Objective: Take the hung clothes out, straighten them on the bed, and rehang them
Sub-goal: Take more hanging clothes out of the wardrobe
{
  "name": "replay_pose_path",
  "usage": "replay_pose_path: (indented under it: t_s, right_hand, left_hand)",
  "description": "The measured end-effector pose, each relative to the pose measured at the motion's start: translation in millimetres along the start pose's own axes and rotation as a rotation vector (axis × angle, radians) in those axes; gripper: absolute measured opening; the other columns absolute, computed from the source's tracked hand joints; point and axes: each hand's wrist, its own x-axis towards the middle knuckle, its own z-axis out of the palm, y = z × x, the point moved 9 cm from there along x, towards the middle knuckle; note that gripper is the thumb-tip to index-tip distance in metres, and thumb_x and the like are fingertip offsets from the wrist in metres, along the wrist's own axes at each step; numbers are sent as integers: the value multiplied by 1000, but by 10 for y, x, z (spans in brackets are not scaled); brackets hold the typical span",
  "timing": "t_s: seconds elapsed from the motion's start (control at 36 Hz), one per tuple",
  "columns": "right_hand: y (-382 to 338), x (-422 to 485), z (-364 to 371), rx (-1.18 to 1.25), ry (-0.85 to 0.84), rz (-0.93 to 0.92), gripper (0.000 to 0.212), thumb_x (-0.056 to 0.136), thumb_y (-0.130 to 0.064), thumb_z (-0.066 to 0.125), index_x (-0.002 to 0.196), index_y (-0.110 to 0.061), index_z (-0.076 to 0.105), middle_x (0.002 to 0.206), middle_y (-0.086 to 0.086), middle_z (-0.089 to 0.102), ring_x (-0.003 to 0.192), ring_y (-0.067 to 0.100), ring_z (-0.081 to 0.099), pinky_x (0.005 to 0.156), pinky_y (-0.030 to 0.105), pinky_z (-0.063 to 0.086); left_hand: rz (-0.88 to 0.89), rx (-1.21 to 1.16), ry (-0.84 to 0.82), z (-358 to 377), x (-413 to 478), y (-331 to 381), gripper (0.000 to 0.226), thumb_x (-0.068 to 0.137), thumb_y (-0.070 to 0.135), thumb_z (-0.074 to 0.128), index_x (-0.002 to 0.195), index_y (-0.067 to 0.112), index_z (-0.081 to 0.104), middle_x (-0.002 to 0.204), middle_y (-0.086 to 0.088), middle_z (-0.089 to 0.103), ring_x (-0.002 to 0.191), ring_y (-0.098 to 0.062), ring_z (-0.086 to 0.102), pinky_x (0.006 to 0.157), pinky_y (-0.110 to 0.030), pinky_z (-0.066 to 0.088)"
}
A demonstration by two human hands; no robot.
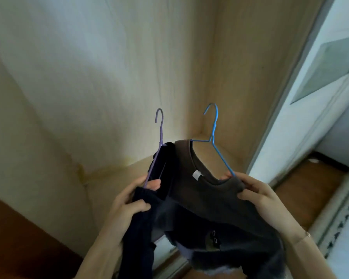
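I hold two hung garments up inside an open wardrobe. My left hand [133, 198] grips a dark navy garment [141, 228] and the lower end of its purple hanger [159, 133]. My right hand [256, 190] pinches the collar and shoulder of a dark brown T-shirt [210, 198] together with the arm of its blue hanger [216, 137]. The shirt has a white neck label and a small printed figure low on its front. Both hooks point up and hang on nothing.
Pale wood wardrobe walls [109, 77] meet in a corner behind the hangers, above a wooden shelf [206, 154]. A white sliding door [310, 117] stands at the right, with a door track and wooden floor [302, 188] below it. No rail is visible.
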Motion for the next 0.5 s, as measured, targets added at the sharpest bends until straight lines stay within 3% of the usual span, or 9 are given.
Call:
replay_pose_path:
  t_s: [0.14, 0.31, 0.39, 0.5]
  right_hand:
    - [114, -380, 106, 2, 198, 14, 49, 81, 24, 41, 104, -8, 69, 105, 11, 72, 97, 18, 65, 77, 16, 54]
    - [221, -1218, 286, 12, 544, 2, 55, 81, 23, 40, 102, -18, 70, 97, -10, 76, 94, 4, 68, 75, 10, 54]
    - [254, -1774, 475, 1, 702, 2, 55, 81, 22, 41, 100, -21, 71, 101, -12, 75, 97, 1, 67, 81, 13, 54]
    - [314, -2577, 687, 66, 906, 31, 54, 83, 21, 40, 98, -22, 71, 102, -10, 74, 95, 2, 68, 76, 11, 56]
  left_hand:
    - [-40, 59, -130, 104, 48, -158, 57, 70, -20, 53, 98, 26, 69, 100, 3, 74, 100, -7, 67, 70, -12, 52]
    - [-86, 162, -396, 264, -311, -343, 60, 76, -19, 51, 115, 24, 62, 101, 6, 73, 99, -3, 66, 90, -27, 47]
    - [-110, 210, -533, 290, -499, -413, 60, 76, -20, 51, 116, 23, 61, 100, 7, 73, 102, -4, 65, 87, -25, 52]
    - [-128, 244, -727, 388, -867, -426, 58, 75, -20, 52, 111, 24, 63, 97, 8, 74, 98, -1, 66, 79, -24, 53]
